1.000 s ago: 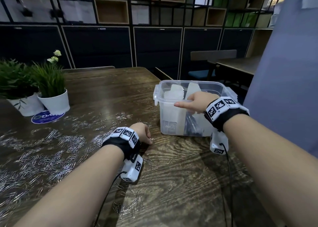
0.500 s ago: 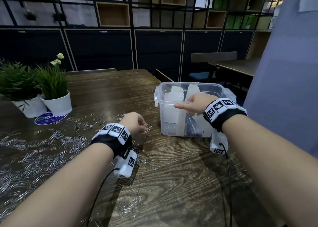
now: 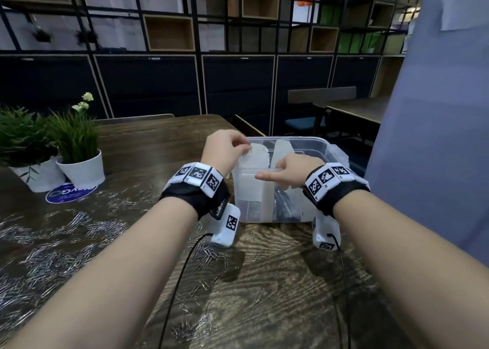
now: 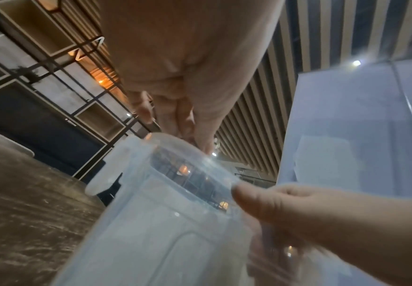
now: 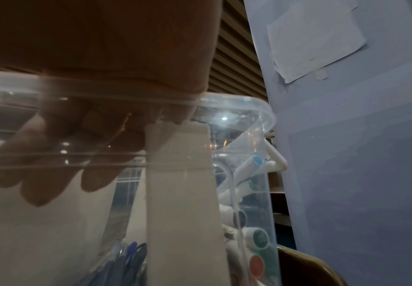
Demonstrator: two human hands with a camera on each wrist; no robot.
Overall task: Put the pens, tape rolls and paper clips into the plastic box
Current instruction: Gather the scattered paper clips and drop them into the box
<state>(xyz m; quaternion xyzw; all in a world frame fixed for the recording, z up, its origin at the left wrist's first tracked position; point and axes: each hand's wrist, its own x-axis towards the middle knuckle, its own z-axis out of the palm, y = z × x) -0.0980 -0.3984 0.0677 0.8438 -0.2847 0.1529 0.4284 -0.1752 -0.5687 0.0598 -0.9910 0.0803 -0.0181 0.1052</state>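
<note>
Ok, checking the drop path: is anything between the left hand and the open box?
Nothing visible. The plastic box has no lid, and the left hand hangs over its left end. The right hand grips the near rim farther right, beside that path.

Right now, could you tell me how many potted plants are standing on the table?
2: both at the table's far left, side by side; the nearer plant bears pale flowers, the other plant is partly cut off by the frame edge.
</note>
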